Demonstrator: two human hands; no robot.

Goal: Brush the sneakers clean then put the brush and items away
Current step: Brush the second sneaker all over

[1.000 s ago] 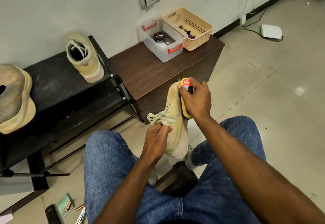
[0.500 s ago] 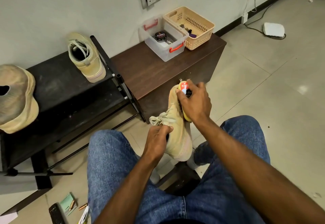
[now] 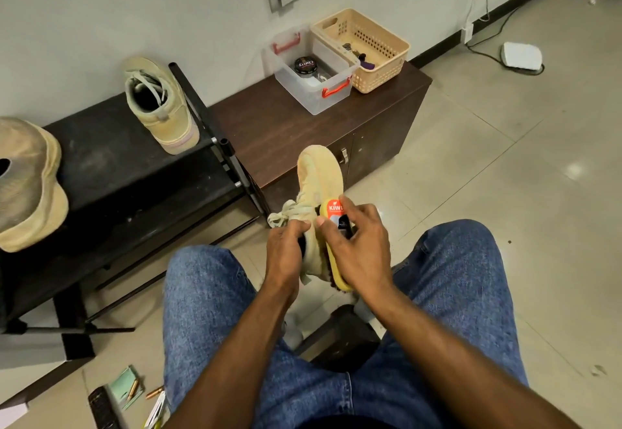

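Observation:
A tan sneaker [image 3: 319, 176] is held toe-up between my knees. My left hand [image 3: 286, 253] grips it at the collar, beside the laces. My right hand [image 3: 356, 246] holds a yellow shoe brush [image 3: 333, 223] with a red label, its bristles pressed against the sneaker's right side near the heel. A second tan sneaker [image 3: 161, 108] stands on the black shoe rack [image 3: 107, 166]. A clear plastic box [image 3: 313, 71] with red handles holds a tin of polish [image 3: 304, 65].
A beige basket [image 3: 367, 48] with small items sits beside the clear box on the brown cabinet [image 3: 286, 129]. A tan hat [image 3: 27, 186] lies at the rack's left end. Small items [image 3: 128, 391] lie on the floor at lower left. A white device [image 3: 520, 55] and cables lie far right.
My right hand has drawn the brush down the sneaker's side, from near the toe toward the heel. The toe now shows above both hands. My left hand keeps its hold.

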